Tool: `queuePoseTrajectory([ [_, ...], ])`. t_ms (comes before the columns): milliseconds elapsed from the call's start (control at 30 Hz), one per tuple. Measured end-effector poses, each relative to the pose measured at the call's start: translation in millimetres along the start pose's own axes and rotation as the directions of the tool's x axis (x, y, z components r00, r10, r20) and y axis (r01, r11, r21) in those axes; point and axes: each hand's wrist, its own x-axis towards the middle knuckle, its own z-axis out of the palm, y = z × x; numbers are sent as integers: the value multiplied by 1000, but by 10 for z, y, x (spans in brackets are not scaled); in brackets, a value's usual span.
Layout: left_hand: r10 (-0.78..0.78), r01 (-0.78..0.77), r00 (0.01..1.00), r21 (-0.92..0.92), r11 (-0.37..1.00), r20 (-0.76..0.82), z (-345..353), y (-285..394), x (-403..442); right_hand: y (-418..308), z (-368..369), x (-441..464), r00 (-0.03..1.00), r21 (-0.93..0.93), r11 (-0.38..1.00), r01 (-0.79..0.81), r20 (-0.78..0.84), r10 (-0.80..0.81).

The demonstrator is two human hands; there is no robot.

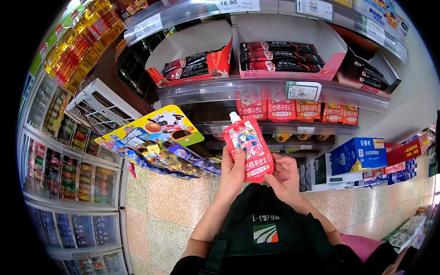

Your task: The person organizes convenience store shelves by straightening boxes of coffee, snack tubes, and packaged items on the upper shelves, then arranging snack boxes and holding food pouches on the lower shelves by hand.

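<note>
A red spouted pouch (249, 146) with a white cap and a printed cartoon figure is held upright, slightly tilted, in front of my chest. My left hand (233, 170) grips its left side, thumb across the front. At the lower right corner, my right hand (282, 178) pinches the pouch between thumb and fingers. Behind it, similar red packs (281, 110) stand in a row on the shelf. Above them, an open pink-edged carton (286, 73) holds several dark sachets (279, 56).
A yellow cow-print display (172, 123) with hanging snack packs stands at left. Glass-fronted coolers (68, 206) and oil bottles (75, 55) lie beyond it. Blue boxes (360, 156) are stacked at right. Another person's hand (390, 269) shows at the bottom right.
</note>
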Motion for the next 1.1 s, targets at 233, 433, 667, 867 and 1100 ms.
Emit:
queuePoseTrajectory([
  [233, 171, -159, 984, 180, 971, -51, 13, -72, -23, -257, -15, -11, 971, -494, 837, -235, -153, 183],
  [433, 153, -139, 987, 201, 970, -56, 9, -71, 33, -327, -105, 63, 995, -665, 747, 3, 73, 61],
  [667, -100, 100, 995, -7, 995, 15, 48, -95, 33, -365, -491, 119, 922, -455, 885, 99, 377, 90],
  [867, 15, -13, 999, 29, 999, -47, 78, -112, 47, -242, -377, -3, 933, 65, 936, -345, 132, 334],
  [1100, 27, -88, 969, 236, 968, 247, 14, -55, -64, -468, -317, 283, 718, 57, 749, -660, 339, 608],
])
